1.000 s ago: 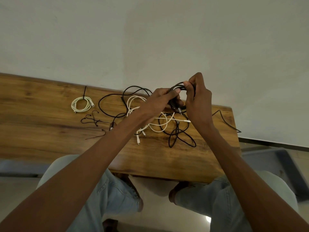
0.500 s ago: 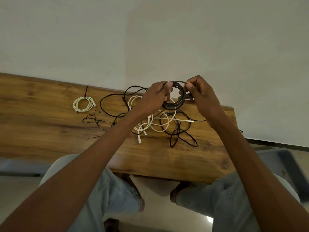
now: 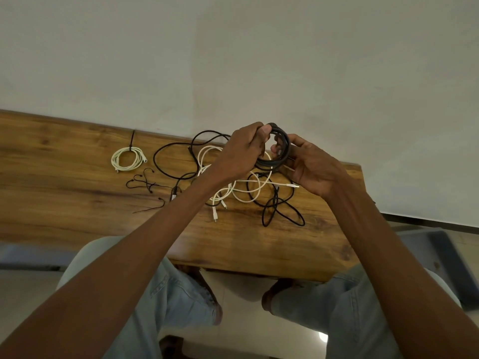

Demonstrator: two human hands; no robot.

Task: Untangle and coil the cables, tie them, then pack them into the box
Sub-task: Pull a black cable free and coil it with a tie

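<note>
A black cable coil (image 3: 283,149) is held in the air above the wooden table (image 3: 64,203). My left hand (image 3: 241,151) grips its left side, thumb over the top. My right hand (image 3: 311,167) holds its right side, fingers curled round the strands. Under my hands lies a tangle of white cables (image 3: 243,193) and black cables (image 3: 280,211). A white cable coil (image 3: 127,159), tied with a black strap, lies at the left. No box is in view.
Thin black ties (image 3: 145,182) lie loose on the table left of the tangle. A long black loop (image 3: 171,161) runs towards the wall. The table's right end is near my right wrist. A grey mat (image 3: 440,255) lies on the floor at the right.
My hands have turned the black coil so that its ring faces me more, and my right hand has dropped from its top to its right side. The cables on the table have not moved.
</note>
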